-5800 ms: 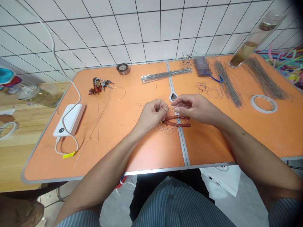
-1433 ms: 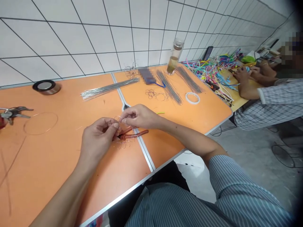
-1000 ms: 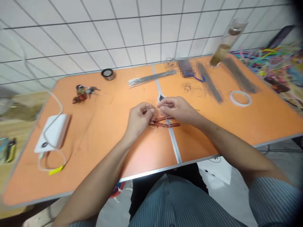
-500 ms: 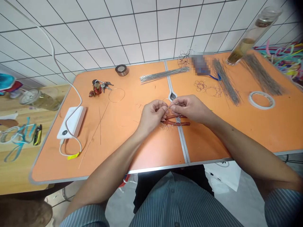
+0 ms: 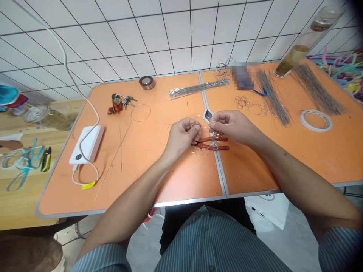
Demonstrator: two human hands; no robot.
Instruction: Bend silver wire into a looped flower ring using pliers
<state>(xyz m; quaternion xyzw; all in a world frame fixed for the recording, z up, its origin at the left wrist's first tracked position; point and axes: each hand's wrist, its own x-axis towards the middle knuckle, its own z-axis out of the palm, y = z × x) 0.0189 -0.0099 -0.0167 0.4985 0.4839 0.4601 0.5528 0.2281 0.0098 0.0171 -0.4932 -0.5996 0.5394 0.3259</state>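
My left hand (image 5: 183, 136) and my right hand (image 5: 231, 124) meet over the middle of the orange table (image 5: 147, 170), both pinching a thin looped wire piece (image 5: 202, 120) between their fingertips. Just under the hands lie red-handled pliers (image 5: 212, 143) on a flat wire flower shape (image 5: 200, 152), beside the metal seam where the two table halves join.
A bundle of straight wires (image 5: 198, 88) lies behind the hands, more wire bundles (image 5: 273, 98) and finished wire flowers (image 5: 249, 105) to the right. A tape roll (image 5: 315, 120), a glass bottle (image 5: 306, 41), keys (image 5: 119, 102), a wire ring (image 5: 141, 112), a white power bank (image 5: 86, 144) and a metal tape roll (image 5: 146, 82) also sit on the table.
The camera swung right toward another seated person, then back to the table. Both hands stayed pinched on the wire piece, shifting only slightly at the fingertips.
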